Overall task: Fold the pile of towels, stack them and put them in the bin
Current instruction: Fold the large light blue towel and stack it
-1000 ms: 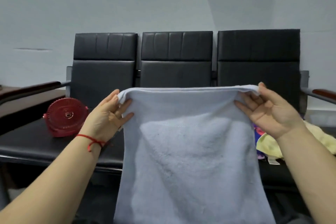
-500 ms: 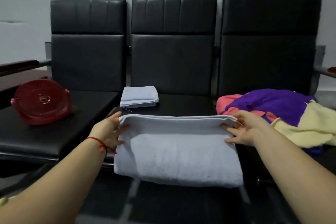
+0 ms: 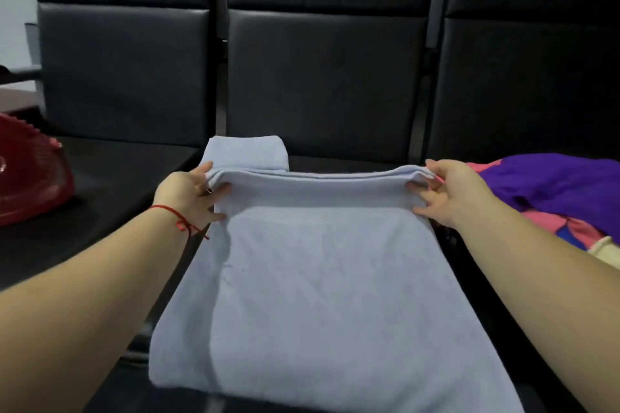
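Here, the fingers of the left hand (image 3: 189, 196) pinch the far-left corner of a large pale-blue terry towel (image 3: 322, 278), thumb above the doubled edge and the other fingers curled beneath it. The fingers of the right hand (image 3: 449, 193) grasp the far-right corner in the same way, thumb on top, the remaining fingers spread under the layers. Between the two hands the folded edge runs almost level, lifted slightly off the surface, with several layers visible along it. The rest of the towel lies flat toward the viewer, covering the black padded seat (image 3: 335, 161) of the middle chair and draping over its near edge. A thin red string bracelet (image 3: 174, 216) circles the left wrist. Just beyond the held edge, at far left of the middle seat, rests a smaller pale-blue towel already folded into a compact rectangle (image 3: 246, 152); the held towel overlaps its near side. To the right, on the neighbouring seat, lies an unfolded heap of purple, pink and pale-yellow towels (image 3: 553, 191), close beside the right hand. At the left margin, on the left seat, sits a red ribbed plastic object (image 3: 30, 171), only partly in view. Black upholstered chair backs (image 3: 322, 77) fill the far field.
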Demonstrator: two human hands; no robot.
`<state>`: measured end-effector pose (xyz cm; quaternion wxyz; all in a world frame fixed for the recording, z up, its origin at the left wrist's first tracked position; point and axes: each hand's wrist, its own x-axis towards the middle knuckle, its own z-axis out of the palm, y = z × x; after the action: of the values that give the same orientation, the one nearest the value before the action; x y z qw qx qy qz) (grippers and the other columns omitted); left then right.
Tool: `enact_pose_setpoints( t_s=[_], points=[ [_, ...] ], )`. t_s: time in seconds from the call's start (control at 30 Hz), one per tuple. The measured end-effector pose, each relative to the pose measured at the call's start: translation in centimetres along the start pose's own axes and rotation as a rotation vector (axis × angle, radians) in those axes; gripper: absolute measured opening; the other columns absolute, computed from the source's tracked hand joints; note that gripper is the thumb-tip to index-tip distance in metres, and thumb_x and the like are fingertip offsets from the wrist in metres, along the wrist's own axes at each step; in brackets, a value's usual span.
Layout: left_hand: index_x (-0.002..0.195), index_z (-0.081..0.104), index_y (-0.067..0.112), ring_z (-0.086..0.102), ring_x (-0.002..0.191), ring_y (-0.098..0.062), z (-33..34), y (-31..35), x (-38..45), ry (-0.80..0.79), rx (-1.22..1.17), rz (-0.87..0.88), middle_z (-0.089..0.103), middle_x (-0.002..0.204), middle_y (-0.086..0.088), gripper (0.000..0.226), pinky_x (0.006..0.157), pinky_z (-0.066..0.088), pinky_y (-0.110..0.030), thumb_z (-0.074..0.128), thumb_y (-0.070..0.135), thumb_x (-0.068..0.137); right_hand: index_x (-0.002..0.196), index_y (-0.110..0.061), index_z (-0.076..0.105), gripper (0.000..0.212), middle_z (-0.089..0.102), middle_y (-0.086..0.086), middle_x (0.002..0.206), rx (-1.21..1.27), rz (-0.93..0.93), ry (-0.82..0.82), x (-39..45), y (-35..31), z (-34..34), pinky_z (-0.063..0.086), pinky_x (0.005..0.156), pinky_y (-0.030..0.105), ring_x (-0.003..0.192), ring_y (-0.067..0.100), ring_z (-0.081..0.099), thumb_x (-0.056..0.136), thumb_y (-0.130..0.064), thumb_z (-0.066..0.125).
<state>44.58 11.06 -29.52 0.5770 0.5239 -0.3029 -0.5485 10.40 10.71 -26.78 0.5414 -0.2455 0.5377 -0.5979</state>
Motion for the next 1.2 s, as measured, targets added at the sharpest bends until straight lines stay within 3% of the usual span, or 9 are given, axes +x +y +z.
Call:
enact_pose_setpoints(
  t_s=[0.3, 0.47, 0.57, 0.7, 0.87, 0.93, 1.0, 1.1, 1.2],
  points=[
    [0.133, 0.052, 0.017, 0.055, 0.120, -0.021, 0.9, 1.7, 1.3, 0.073, -0.224, -0.015, 0.054, 0.124, -0.007, 0.044, 0.111, 0.024, -0.054, 0.029, 0.004, 0.097, 0.090, -0.022, 0.057, 0.021, 0.057, 0.000, 0.089, 0.146, -0.043, -0.027, 2.0, -0.5, 1.8, 0.020, 0.112, 0.055, 0.092, 0.020, 0.062, 0.093, -0.010, 0.040],
    [0.128, 0.054, 0.014, 0.057, 0.118, -0.022, 0.2, 1.8, -1.5, 0.089, -0.198, -0.002, 0.055, 0.127, -0.010, 0.042, 0.110, 0.028, -0.053, 0.028, 0.004, 0.096, 0.090, -0.021, 0.057, 0.021, 0.059, 0.001, 0.091, 0.170, 0.000, -0.052, -0.2, 0.2, 0.2, 0.020, 0.114, 0.055, 0.107, 0.024, 0.060, 0.093, -0.010, 0.039],
    [0.119, 0.058, 0.013, 0.064, 0.101, -0.019, -0.2, 1.7, -3.6, 0.097, -0.047, 0.021, 0.062, 0.110, -0.007, 0.040, 0.101, 0.037, -0.048, 0.029, 0.000, 0.094, 0.088, -0.019, 0.057, 0.021, 0.059, 0.003, 0.090, 0.165, 0.016, -0.049, -2.1, 0.3, -1.3, 0.024, 0.111, 0.054, 0.101, 0.024, 0.061, 0.093, -0.009, 0.039],
    [0.107, 0.060, 0.010, 0.060, 0.075, -0.016, -0.7, 1.4, -7.2, 0.125, 0.219, 0.067, 0.060, 0.085, -0.006, 0.034, 0.072, 0.048, -0.034, 0.032, -0.002, 0.093, 0.079, -0.015, 0.051, 0.019, 0.053, 0.004, 0.083, 0.107, 0.041, -0.064, -5.7, 1.0, -3.5, 0.034, 0.097, 0.051, 0.083, 0.021, 0.061, 0.092, -0.007, 0.039],
    [0.080, 0.063, 0.002, 0.056, 0.063, -0.022, -2.7, 0.1, -10.4, 0.165, 0.222, -0.052, 0.054, 0.073, -0.013, 0.027, 0.073, 0.051, -0.034, 0.038, -0.006, 0.090, 0.087, -0.017, 0.054, 0.015, 0.055, 0.003, 0.084, -0.151, 0.100, -0.022, -8.6, 3.3, -6.4, 0.043, 0.097, 0.045, 0.078, 0.018, 0.058, 0.093, -0.008, 0.043],
    [0.079, 0.061, 0.001, 0.049, 0.057, -0.019, -3.6, -1.4, -11.9, 0.175, 0.232, -0.111, 0.048, 0.067, -0.012, 0.028, 0.063, 0.045, -0.029, 0.036, -0.005, 0.090, 0.089, -0.014, 0.054, 0.014, 0.056, 0.004, 0.082, -0.259, 0.108, 0.005, -9.2, 5.0, -7.3, 0.057, 0.067, 0.030, 0.071, 0.018, 0.056, 0.094, -0.006, 0.045],
    [0.077, 0.062, 0.004, 0.049, 0.057, -0.020, -4.4, -3.2, -13.1, 0.163, 0.364, -0.160, 0.049, 0.068, -0.011, 0.029, 0.055, 0.043, -0.028, 0.037, -0.003, 0.091, 0.084, -0.011, 0.054, 0.014, 0.058, 0.006, 0.078, -0.428, 0.069, 0.035, -9.9, 5.9, -7.8, 0.052, 0.046, 0.022, 0.065, 0.017, 0.057, 0.092, -0.003, 0.047],
    [0.082, 0.064, 0.006, 0.048, 0.052, -0.022, -5.3, -4.4, -14.1, 0.141, 0.607, -0.129, 0.052, 0.062, -0.010, 0.016, 0.050, 0.038, -0.024, 0.051, 0.004, 0.090, 0.076, -0.007, 0.056, 0.015, 0.056, 0.010, 0.068, -0.642, -0.052, 0.073, -9.8, 6.2, -8.1, 0.048, 0.044, 0.021, 0.056, 0.018, 0.055, 0.088, 0.000, 0.050],
    [0.083, 0.065, 0.006, 0.048, 0.049, -0.021, -5.6, -4.3, -13.7, 0.107, 0.776, -0.048, 0.055, 0.060, -0.009, 0.013, 0.050, 0.040, -0.024, 0.057, 0.012, 0.090, 0.069, -0.007, 0.063, 0.011, 0.064, 0.020, 0.067, -0.878, -0.180, 0.112, -9.5, 6.4, -8.7, 0.053, 0.059, 0.036, 0.058, 0.033, 0.061, 0.079, -0.006, 0.060]
  ],
)
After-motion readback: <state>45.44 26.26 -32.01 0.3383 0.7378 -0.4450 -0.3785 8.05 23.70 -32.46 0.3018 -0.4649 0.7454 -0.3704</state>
